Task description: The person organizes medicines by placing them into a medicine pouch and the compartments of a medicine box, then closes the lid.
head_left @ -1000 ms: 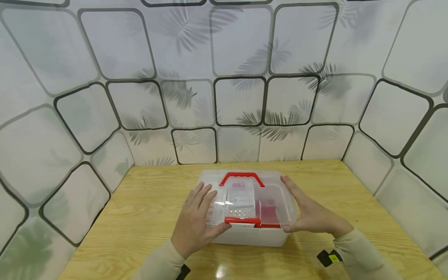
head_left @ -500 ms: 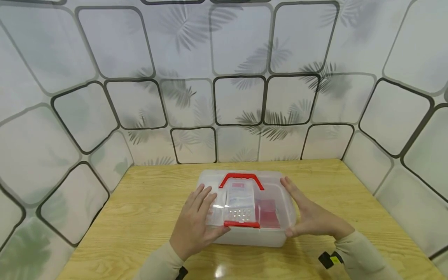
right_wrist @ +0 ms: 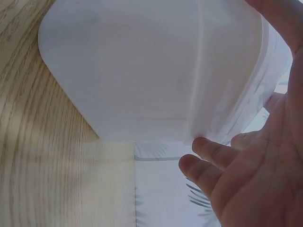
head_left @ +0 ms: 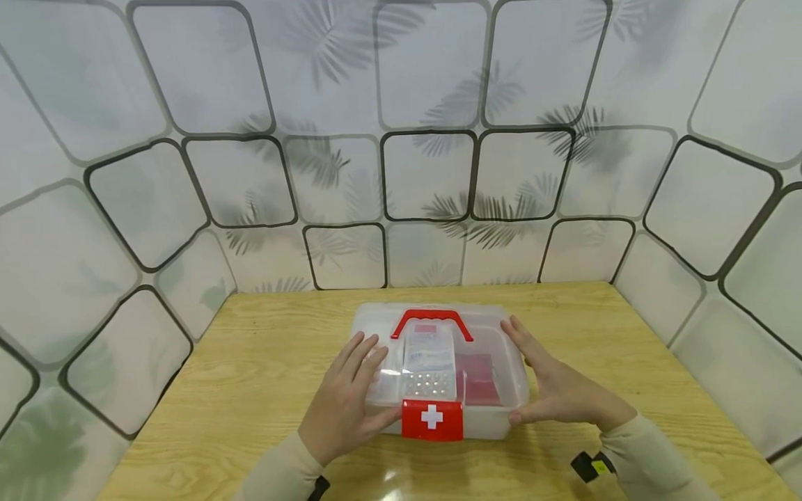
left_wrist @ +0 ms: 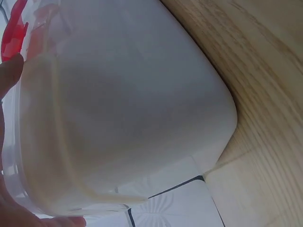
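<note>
In the head view a clear-lidded first-aid box [head_left: 457, 426] stands on the table. Its red latch [head_left: 432, 419], with a white cross, hangs flat over the front. A red handle [head_left: 432, 315] lies on top. My left hand [head_left: 347, 396] rests along the lid's left side, fingers extended, thumb tip at the latch's left edge. At the right end, my right hand [head_left: 554, 386] spans the rim, thumb at the front corner and fingers towards the back. The right wrist view shows its fingertips [right_wrist: 201, 144] against the box's far corner. Through the lid show a blister pack [head_left: 429, 384] and a pink-red item [head_left: 479, 379].
The wooden table [head_left: 276, 376] runs back to a patterned curtain [head_left: 338, 181] that encloses it on the far side and both flanks. A dark wrist strap [head_left: 592, 466] sits below the right sleeve.
The red latch has swung down over the box's front, so its white cross now faces me. The lid's front edge sits lower than a second ago. Both hands have hardly moved.
</note>
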A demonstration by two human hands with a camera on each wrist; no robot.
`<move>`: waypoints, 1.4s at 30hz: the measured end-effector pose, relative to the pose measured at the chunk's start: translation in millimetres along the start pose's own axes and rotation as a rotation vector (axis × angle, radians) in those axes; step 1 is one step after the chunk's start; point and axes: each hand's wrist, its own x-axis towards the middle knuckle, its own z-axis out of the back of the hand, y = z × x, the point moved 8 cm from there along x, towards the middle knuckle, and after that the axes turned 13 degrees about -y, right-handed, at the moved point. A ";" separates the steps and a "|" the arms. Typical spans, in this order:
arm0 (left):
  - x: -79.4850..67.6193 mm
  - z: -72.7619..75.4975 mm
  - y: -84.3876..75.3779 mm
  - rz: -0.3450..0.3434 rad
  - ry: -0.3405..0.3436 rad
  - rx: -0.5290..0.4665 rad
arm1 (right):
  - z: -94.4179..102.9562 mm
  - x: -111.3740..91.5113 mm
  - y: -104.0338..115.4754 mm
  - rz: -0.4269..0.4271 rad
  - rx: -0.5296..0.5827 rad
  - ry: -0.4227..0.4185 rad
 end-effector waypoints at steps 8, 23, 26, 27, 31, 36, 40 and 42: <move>8.3 -9.9 10.9 -0.069 0.017 0.037 | 3.5 16.1 -14.6 0.040 -0.061 -0.090; 43.0 -60.0 67.9 0.032 0.223 0.156 | 0.9 54.5 -8.3 0.282 -0.416 -0.421; 45.1 -60.0 69.2 0.050 0.277 0.193 | -0.5 58.5 -1.7 0.261 -0.440 -0.435; 45.7 -59.8 68.4 0.054 0.294 0.205 | -1.3 60.2 1.2 0.251 -0.447 -0.433; 48.4 -60.8 62.2 0.078 0.335 0.242 | -7.8 69.6 13.0 0.199 -0.485 -0.407; 51.3 -67.8 54.6 0.101 0.303 0.301 | -22.6 78.9 21.4 0.159 -0.570 -0.389; 50.8 -69.7 53.6 0.120 0.254 0.344 | -34.5 82.3 25.4 0.169 -0.670 -0.406; 51.4 -69.6 53.9 0.130 0.232 0.340 | -37.3 83.0 25.8 0.165 -0.716 -0.426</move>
